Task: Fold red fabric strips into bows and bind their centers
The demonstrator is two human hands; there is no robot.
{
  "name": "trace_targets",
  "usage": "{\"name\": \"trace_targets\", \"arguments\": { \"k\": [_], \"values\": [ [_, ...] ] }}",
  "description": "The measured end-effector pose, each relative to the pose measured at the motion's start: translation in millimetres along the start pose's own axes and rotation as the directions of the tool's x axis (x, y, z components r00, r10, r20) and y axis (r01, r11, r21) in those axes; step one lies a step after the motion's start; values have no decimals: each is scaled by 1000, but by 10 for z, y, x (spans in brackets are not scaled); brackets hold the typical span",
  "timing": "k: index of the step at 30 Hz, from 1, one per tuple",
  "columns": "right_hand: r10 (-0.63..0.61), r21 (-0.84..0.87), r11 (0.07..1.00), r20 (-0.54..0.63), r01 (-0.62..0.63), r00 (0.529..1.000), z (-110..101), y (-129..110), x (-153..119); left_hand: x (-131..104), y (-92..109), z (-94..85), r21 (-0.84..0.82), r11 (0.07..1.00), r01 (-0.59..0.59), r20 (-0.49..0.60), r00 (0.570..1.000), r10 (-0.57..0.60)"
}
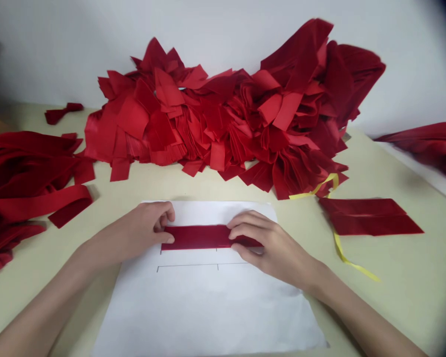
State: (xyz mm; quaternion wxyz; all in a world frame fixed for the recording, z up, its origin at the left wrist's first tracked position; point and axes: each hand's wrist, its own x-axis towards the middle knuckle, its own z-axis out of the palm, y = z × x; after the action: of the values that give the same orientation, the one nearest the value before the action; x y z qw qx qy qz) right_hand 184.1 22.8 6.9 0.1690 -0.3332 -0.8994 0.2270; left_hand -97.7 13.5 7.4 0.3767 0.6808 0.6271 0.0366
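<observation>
A dark red velvety fabric strip (196, 237) lies flat across a white paper sheet (193, 312), along a ruled line with small tick marks. At the strip's left end, my left hand (150, 225) has its thumb on the fabric and its fingers curled in. My right hand (267, 243) bends over the right part, its fingertips and thumb on the strip, covering some of it. Below the strip runs a second ruled line (188, 267) with ticks, partly hidden at its right by my right hand.
Behind the paper, a big heap of red fabric pieces (215, 119) stands against the wall. More red strips (26, 168) are piled at the left. A folded red piece (371, 216) and a yellow ribbon (342, 253) lie on the right. Red fabric (431, 146) sits at the far right.
</observation>
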Motion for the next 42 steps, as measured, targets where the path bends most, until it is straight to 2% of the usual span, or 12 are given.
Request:
{"name": "trace_targets", "arguments": {
  "k": [9, 18, 34, 36, 38, 42],
  "values": [
    [-131, -81, 989, -63, 126, 989, 68, -68, 10, 4, 24, -13, -10, 1000, -2, 6, 1000, 2],
    [-142, -117, 984, -60, 134, 988, 108, -87, 17, 5, 21, -12, -7, 1000, -2, 11, 1000, 2],
    [-142, -50, 989, -38, 140, 989, 105, -90, 15, 7, 13, -8, 6, 1000, -7, 11, 1000, 7],
    [-139, -8, 990, -58, 139, 989, 59, -76, 14, 10, 10, -12, 5, 1000, -12, 9, 1000, 12],
    [-113, 34, 992, -125, 118, 986, -45, -38, 3, 12, 5, -15, 0, 1000, -17, 3, 1000, 17],
    [83, 46, 996, -290, -73, 953, -353, 95, -71, 12, 0, -15, -12, 1000, -18, 2, 1000, 18]
  ]
}}
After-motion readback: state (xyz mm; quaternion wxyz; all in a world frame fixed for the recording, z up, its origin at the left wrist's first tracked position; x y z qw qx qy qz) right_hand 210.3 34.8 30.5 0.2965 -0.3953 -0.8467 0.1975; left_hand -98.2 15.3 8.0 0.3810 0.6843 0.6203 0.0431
